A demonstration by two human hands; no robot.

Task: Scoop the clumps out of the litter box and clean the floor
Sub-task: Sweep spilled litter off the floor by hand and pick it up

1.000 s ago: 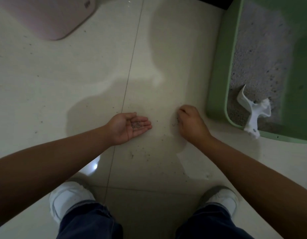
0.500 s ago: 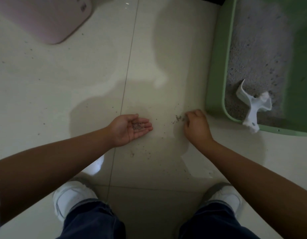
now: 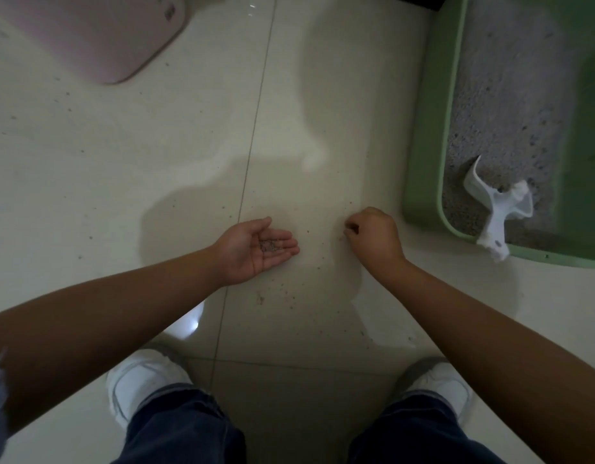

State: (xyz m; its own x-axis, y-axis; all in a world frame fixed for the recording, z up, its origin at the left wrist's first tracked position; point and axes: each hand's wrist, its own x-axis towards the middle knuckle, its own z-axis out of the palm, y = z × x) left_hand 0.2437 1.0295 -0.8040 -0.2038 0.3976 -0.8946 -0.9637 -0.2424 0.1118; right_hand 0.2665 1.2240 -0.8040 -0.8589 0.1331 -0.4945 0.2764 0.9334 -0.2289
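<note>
Nearest me are my two white sneakers (image 3: pixel 145 385) and dark blue trouser legs (image 3: pixel 185 426), planted on the glossy cream tiled floor (image 3: pixel 88 169). Past them, scattered grey litter grains (image 3: pixel 282 289) dot the tile between my arms. My left hand (image 3: pixel 252 251) lies palm up just above the floor, fingers relaxed and slightly cupped, carrying a small pile of gathered grey litter (image 3: pixel 271 245). My right hand (image 3: pixel 373 237) is knuckles up beside it, fingertips curled down and pinching at a few grains on the tile; they hide what they hold. Just right of that hand sits the green plastic litter box (image 3: pixel 423 155), filled with grey litter, a white plastic scoop (image 3: pixel 497 209) propped against its near rim. Far left lies a pale pink rounded mat (image 3: pixel 98 31).
</note>
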